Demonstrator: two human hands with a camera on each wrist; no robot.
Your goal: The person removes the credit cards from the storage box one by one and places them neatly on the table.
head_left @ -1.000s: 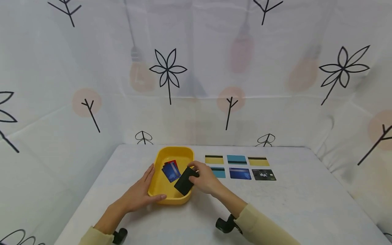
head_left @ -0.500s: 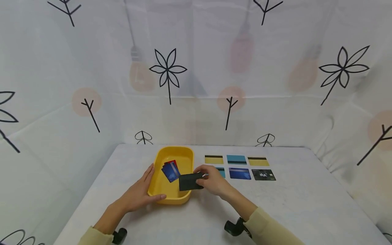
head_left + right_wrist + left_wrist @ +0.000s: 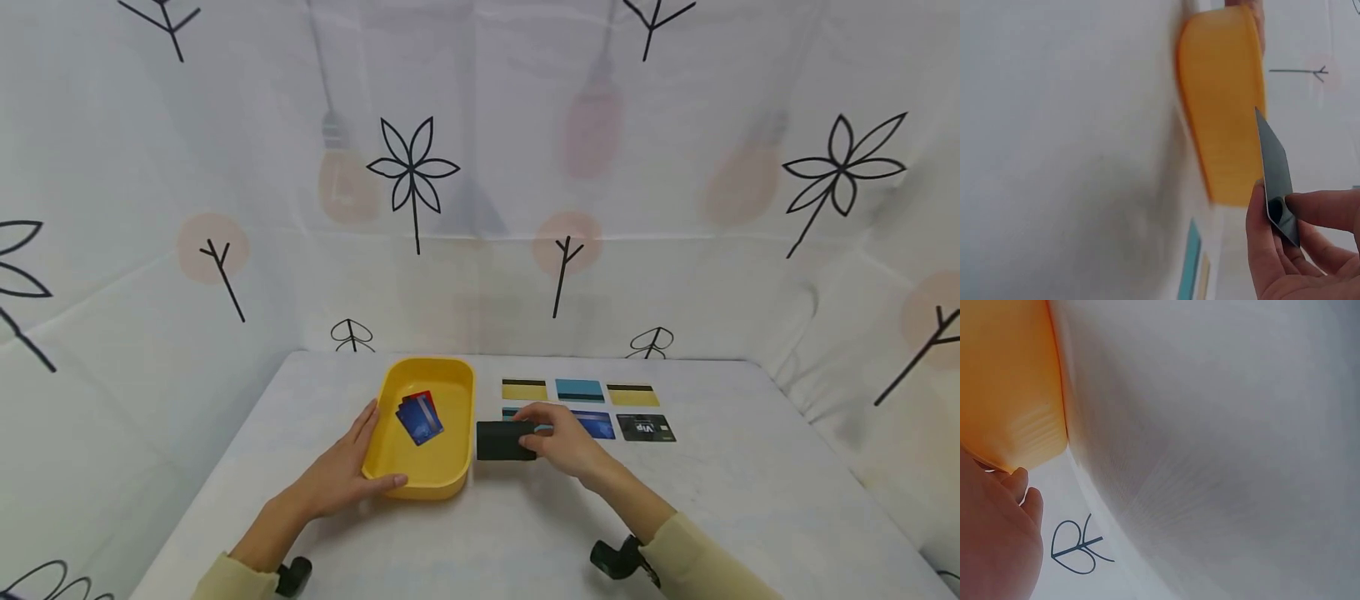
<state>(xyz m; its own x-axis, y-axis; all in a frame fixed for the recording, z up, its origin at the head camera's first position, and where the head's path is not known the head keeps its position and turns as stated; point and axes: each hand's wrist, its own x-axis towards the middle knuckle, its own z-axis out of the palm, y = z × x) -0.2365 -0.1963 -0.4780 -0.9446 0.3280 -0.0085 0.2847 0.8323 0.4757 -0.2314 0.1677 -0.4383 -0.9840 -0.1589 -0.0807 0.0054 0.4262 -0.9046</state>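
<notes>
My right hand (image 3: 566, 446) pinches a plain dark card (image 3: 502, 442) between thumb and fingers, held just right of the yellow tray (image 3: 427, 490). In the right wrist view the card (image 3: 1277, 165) appears nearly edge-on. At the tray's left side lies my left hand (image 3: 337, 475), fingers straight along the wall and thumb across the near rim. The left wrist view has its fingertips at the tray's wall (image 3: 1016, 375). Inside the tray, blue cards (image 3: 418, 421) overlap, with a red card (image 3: 427, 395) peeking out behind.
Right of the tray, cards lie in two rows. The back row has a yellow card (image 3: 525, 390), a teal card (image 3: 579, 392) and another yellow card (image 3: 633, 395). In front are a black Vip card (image 3: 646, 427), a blue card (image 3: 600, 425) and a mostly hidden teal card (image 3: 510, 413).
My right hand has carried the dark card rightward from over the tray to beside it, turning it from slanted to level. The left hand and the tray have stayed put.
</notes>
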